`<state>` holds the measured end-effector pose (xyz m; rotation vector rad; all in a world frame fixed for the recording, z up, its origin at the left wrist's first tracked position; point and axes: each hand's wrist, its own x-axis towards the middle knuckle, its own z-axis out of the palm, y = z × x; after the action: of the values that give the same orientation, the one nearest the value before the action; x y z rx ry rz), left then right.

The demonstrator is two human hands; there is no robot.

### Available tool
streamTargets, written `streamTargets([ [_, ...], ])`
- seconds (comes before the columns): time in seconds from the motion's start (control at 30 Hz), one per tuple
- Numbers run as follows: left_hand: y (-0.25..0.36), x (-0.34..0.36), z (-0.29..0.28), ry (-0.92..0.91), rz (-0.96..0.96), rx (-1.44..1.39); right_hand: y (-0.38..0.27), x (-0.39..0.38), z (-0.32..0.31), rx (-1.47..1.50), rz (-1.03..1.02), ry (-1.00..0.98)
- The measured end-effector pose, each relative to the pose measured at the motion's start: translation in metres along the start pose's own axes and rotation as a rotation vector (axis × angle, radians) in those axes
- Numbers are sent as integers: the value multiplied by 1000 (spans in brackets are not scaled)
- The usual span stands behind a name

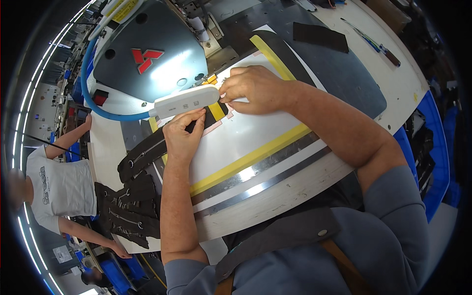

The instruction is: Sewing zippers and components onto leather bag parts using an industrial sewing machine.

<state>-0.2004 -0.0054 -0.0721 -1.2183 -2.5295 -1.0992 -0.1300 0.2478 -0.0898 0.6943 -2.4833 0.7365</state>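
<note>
Pinching the edge of a long black fabric strip with a metal zip (pixel 146 156), the left hand (pixel 181 136) has its thumb and index finger closed together on it, just beside a short yellow band (pixel 216 111) that crosses the strip near its right end. The strip slants over a smooth white sheet (pixel 246 140) bordered with yellow tape (pixel 250 158), its zipped part reaching out past the sheet's left edge.

At the strip's right end is the right hand (pixel 255 89), its fingers bent and drawn close together; whether they grip the fabric cannot be told, as a white oblong lamp head (pixel 189 100) on a blue flexible neck (pixel 88 93) partly covers that spot.

Beyond the lamp stands a dark grey machine cover (pixel 120 73). A pile of black fabric pieces with metal zips (pixel 129 211) lies to the left, near a person in a white T-shirt (pixel 61 182). On the right, a flat black rectangular piece (pixel 319 37) lies near a dark-handled screwdriver (pixel 390 56) on the pale worktop (pixel 412 88).
</note>
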Motion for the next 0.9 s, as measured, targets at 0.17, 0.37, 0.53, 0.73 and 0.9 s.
streamTargets([
  [0.17, 16, 9, 12, 94, -166, 8, 3, 3, 1, 49, -28, 52],
  [0.37, 33, 34, 59, 168, -841, -187, 7, 1, -10, 159, 214, 137],
  [0.53, -1, 52, 79, 228, -626, 192, 14, 5, -19, -57, 95, 465],
  [0.73, -25, 23, 50, 203, -364, -139, 54, -26, -65, -382, 282, 288],
  [0.9, -15, 3, 7, 187, 7, 382, 86, -76, -129, -614, 574, 52],
])
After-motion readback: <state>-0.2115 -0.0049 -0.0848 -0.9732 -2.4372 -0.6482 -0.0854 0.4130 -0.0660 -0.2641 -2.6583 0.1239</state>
